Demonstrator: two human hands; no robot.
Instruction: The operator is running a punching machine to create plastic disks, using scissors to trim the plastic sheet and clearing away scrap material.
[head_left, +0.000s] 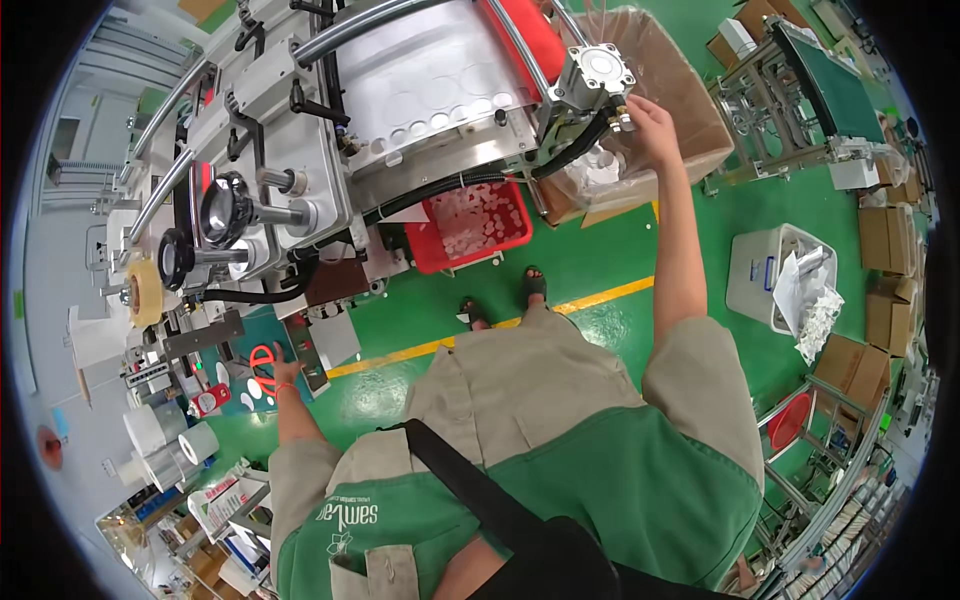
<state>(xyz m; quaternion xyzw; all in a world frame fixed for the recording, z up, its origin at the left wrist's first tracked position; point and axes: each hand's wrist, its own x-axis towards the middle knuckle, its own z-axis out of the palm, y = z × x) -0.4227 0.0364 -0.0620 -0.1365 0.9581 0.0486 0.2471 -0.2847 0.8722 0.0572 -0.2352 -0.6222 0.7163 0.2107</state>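
Note:
My right hand (652,128) reaches far forward to a silver air cylinder (600,68) at the machine's corner. Its fingers close around a small brass-and-metal fitting (622,117) below the cylinder. On the left, my left hand (286,368) rests on a teal work board (235,340), right beside orange-handled scissors (262,370). One finger stretches forward; the others are partly hidden, and none shows through the handle loops. White round pieces (253,388) lie near the scissors. The machine bed (430,70) carries a clear sheet with rows of round cutouts.
A red bin (430,240) of white discs stands under the machine. Beside it is a plastic-lined carton (705,150). A white tub (750,275) with scrap stands on the green floor at right. Black hand knobs (224,210) and a tape roll (146,292) are at left.

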